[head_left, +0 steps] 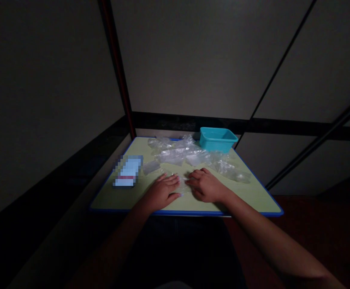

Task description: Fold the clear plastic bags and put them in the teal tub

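I'm laying left grip (162, 194) flat, holding nothing, on clear plastic (183, 185) at six o'clock on table (238, 200), probably steadying it; right grip (206, 186) is half-curling there, whether pinching I cannot tell.

A pale yellow-green desk (238, 197) with a blue edge spans the lower middle of the frame. Crumpled clear plastic bags (175, 153) spread loosely across its far half, around the centre of the frame and trailing rightward. A turquoise bin (217, 141) stands at its far right corner, right of centre, beside the bags. Left of centre lies a pixelated device with a bright screen (129, 171); between it and the bags is a small greyish plastic piece (151, 167). Just below centre, a thin clear sheet (183, 185) lies flat near the desk's front edge.
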A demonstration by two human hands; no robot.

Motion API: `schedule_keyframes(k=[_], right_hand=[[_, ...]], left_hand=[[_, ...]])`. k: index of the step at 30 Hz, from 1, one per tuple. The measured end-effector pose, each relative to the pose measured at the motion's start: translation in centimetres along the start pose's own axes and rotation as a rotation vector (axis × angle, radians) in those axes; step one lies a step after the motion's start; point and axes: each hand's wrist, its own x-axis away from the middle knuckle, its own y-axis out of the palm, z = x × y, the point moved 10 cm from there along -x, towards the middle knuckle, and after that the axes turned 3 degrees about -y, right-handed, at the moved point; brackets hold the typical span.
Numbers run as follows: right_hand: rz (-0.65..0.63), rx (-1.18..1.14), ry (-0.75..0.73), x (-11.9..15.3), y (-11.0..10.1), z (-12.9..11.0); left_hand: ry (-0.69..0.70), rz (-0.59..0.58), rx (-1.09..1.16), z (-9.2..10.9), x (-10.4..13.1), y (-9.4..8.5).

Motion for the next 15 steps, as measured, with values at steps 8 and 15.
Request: schedule_keyframes(k=[8, 15], right_hand=[[0.035, -0.005, 0.102, 2.0, 0.7, 0.6], [0.074, -0.069, 0.172, 1.9, 1.1, -2.9]], left_hand=[[-0.008, -0.054, -0.042, -0.1, -0.1, 1.0], [-0.02, -0.079, -0.057, -0.1, -0.1, 1.3]])
